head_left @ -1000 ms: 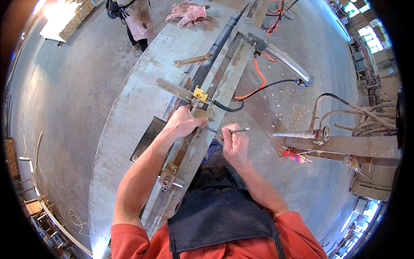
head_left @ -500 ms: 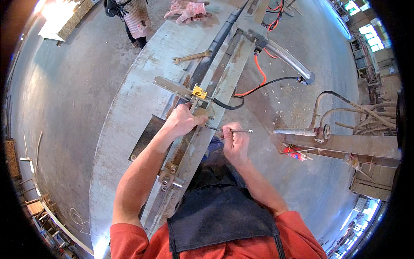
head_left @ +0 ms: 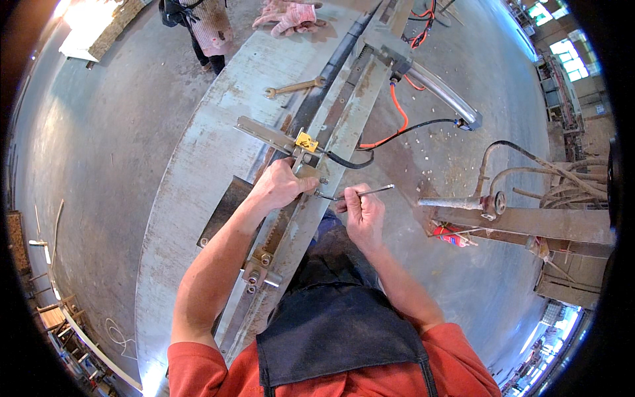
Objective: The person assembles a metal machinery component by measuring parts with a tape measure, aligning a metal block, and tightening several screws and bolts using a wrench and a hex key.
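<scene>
My right hand is closed around the long arm of a thin dark hex key, whose outer end points right and slightly up. Its bent inner end reaches the metal rail, close to my left thumb. My left hand is closed on a small metal bracket on the rail, fingers curled over its far side and partly hidden. Just beyond sits a yellow sensor block with a black cable, beside a flat metal bar that sticks out leftward.
On the pale metal table lie an open-end wrench and pink-stained gloves. A pneumatic cylinder with orange and black hoses juts right. Bolted clamps sit nearer me. A steel beam stands at right; another person stands far left.
My right hand has shifted a little, and the outer end of the hex key has swung upward and right. My left hand has stayed in place on the bracket.
</scene>
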Action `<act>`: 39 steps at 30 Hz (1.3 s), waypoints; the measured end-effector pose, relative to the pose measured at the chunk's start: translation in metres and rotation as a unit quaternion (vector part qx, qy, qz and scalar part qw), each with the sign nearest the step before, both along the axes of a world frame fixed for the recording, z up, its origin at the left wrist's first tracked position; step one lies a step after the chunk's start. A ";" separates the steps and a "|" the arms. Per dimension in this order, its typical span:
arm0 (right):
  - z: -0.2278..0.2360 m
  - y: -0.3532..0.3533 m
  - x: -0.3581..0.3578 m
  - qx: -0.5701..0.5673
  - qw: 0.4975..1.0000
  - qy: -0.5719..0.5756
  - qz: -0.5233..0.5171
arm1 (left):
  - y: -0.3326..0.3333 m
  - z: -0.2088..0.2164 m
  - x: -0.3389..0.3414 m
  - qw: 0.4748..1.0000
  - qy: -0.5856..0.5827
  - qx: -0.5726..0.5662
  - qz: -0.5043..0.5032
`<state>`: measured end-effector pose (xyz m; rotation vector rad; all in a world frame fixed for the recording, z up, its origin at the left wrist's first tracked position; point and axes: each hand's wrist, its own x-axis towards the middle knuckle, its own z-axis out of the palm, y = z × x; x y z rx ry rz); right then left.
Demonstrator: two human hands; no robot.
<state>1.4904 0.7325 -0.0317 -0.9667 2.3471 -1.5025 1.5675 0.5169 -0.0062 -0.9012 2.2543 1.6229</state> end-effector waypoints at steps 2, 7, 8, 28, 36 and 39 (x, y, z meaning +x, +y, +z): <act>0.004 -0.004 -0.004 -0.001 0.998 -0.055 -0.003 | 0.000 0.000 0.000 1.000 -0.003 0.009 0.001; 0.015 -0.014 -0.009 -0.024 0.979 -0.200 -0.026 | 0.000 0.001 -0.001 1.000 -0.005 0.016 0.005; 0.016 -0.014 -0.010 -0.016 0.981 -0.194 -0.022 | 0.000 0.000 0.000 1.000 -0.005 0.017 0.004; 0.077 -0.082 -0.060 -0.181 0.959 -0.168 -0.137 | 0.003 0.009 0.001 0.999 0.026 0.017 0.013; 0.063 -0.092 -0.078 -0.082 0.983 -0.017 -0.162 | 0.000 0.002 0.000 1.000 -0.017 0.017 -0.008; 0.045 -0.103 -0.099 -0.017 0.979 -0.054 -0.198 | 0.001 -0.009 0.003 0.999 0.031 0.024 0.006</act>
